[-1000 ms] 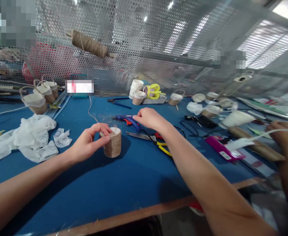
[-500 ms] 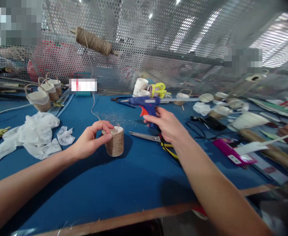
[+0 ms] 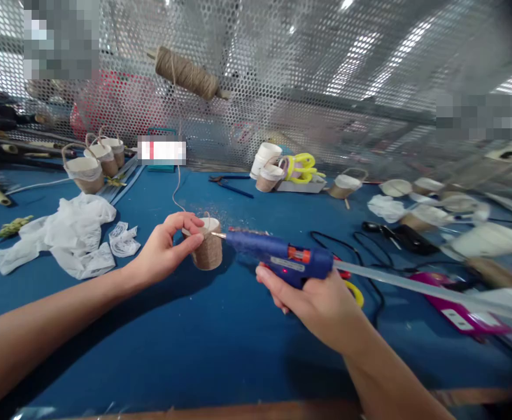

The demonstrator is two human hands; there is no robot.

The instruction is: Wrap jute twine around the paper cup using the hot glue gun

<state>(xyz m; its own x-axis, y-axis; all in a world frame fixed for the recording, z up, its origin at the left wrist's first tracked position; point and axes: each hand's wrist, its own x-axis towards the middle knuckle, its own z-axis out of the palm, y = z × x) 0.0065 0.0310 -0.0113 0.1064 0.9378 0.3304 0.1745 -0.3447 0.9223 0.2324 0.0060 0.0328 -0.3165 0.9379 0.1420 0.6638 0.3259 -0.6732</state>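
A small white cup wrapped in brown twine [image 3: 207, 252] stands on the blue table, pinched at its rim by my left hand [image 3: 175, 244]. From the cup a strand of twine [image 3: 176, 189] runs back and up towards a twine spool [image 3: 186, 73]. My right hand [image 3: 311, 300] grips a blue hot glue gun [image 3: 277, 254] by its handle. The metal nozzle is at the cup's right upper side; whether it touches, I cannot tell. A long clear glue stick [image 3: 396, 281] sticks out of the gun's back. Yellow-handled scissors [image 3: 354, 293] lie mostly hidden behind my right hand.
White cloth [image 3: 74, 233] and several handled cups [image 3: 85, 175] lie to the left. Pliers [image 3: 232, 185], white cups [image 3: 267, 158] and a yellow-handled item [image 3: 300, 168] are at the back. A purple power strip [image 3: 461, 309] and black cable [image 3: 363, 251] occupy the right.
The glue gun in my right hand has come forward and down, its nozzle now at the cup instead of behind it. My left hand keeps its hold on the cup. The view has shifted slightly.
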